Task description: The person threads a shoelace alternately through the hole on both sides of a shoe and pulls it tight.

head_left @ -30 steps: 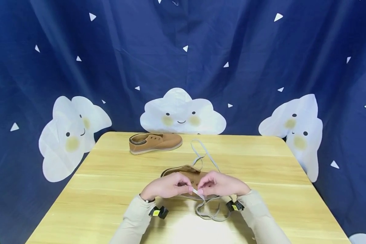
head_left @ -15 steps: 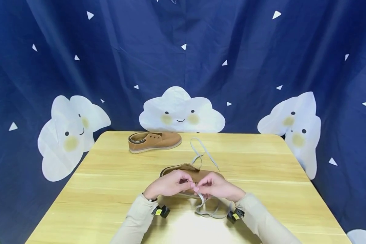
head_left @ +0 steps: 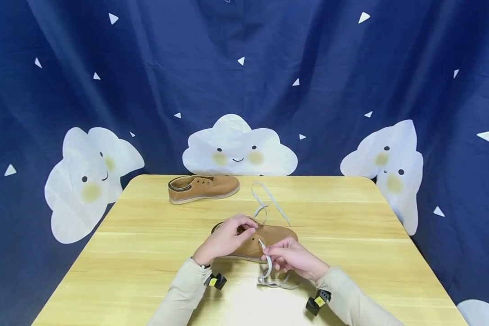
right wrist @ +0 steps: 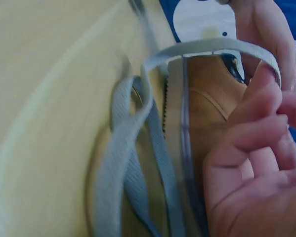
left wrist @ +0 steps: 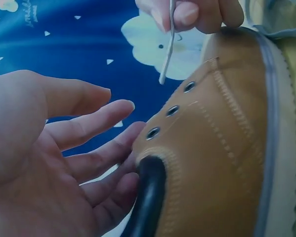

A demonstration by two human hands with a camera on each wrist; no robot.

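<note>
A brown shoe (head_left: 279,235) lies on the table with its toe to the right. My right hand (head_left: 295,258) pinches a grey shoelace (head_left: 268,265) near its end, over the near side of the shoe. In the left wrist view the stiff lace tip (left wrist: 165,69) points down beside a row of metal eyelets (left wrist: 173,110). My left hand (head_left: 225,239) is at the shoe's opening, its fingers loosely bent and holding nothing; some fingertips are hidden behind the eyelet flap. In the right wrist view the lace loops (right wrist: 123,148) hang between hand and table.
A second brown shoe (head_left: 205,188), with no lace in its eyelets, stands at the table's back edge. More grey lace (head_left: 275,201) lies beyond the near shoe. A blue curtain (head_left: 326,90) with white clouds surrounds the wooden table (head_left: 118,253).
My hands were together at the lace; now they are apart. The left has let go and moved up to the shoe's opening, while the right keeps the lace, its tip now showing.
</note>
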